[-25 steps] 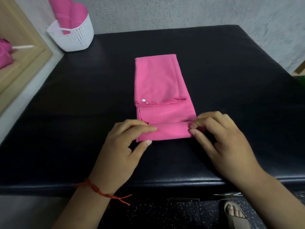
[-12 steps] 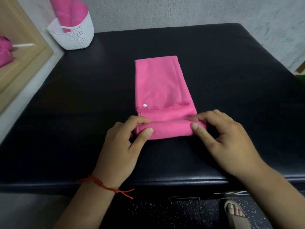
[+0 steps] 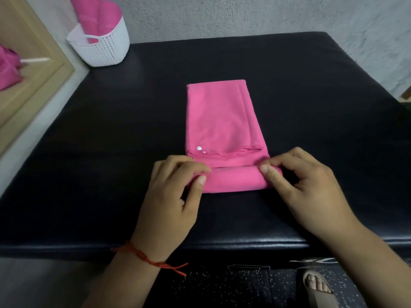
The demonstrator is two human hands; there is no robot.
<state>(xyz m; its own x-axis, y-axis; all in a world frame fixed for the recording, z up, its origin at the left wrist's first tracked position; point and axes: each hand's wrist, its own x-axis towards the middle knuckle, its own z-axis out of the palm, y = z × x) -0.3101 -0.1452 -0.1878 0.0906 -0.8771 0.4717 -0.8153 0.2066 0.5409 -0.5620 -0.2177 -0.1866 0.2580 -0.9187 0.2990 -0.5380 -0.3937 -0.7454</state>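
**A:** What are your hands doing at this moment?

**B:** I am rolling up the long folded pink cloth (image 3: pixel 222 121) from the end nearest to me. My left hand (image 3: pixel 171 196) is pinching the left end of the rolled part (image 3: pixel 233 180) between the thumb and the curled fingers. My right hand (image 3: pixel 304 187) is pinching the right end in the same way.

**A:** And where is the cloth lying?

**B:** It is lying flat in the middle of the black padded table (image 3: pixel 111 152), with its long side pointing away from me. Only the near end is rolled.

**A:** What is different from a second ago?

**B:** A second ago the near end was only a flat flap turned over. Now it is becoming a round and thicker roll. It is also sitting closer to the layered edge with the small white snap button (image 3: pixel 198 148), and both hands are travelling forward with it.

**A:** What does this mean for the work?

**B:** I think the rolling is well started, but most of the cloth is still waiting flat. I am judging that both ends must advance evenly, and that the layered edge may push the roll crooked.

**A:** Where is it probably going after?

**B:** The white perforated plastic basket (image 3: pixel 104 47) at the far left corner is holding similar pink rolls (image 3: pixel 93 16), so probably there.
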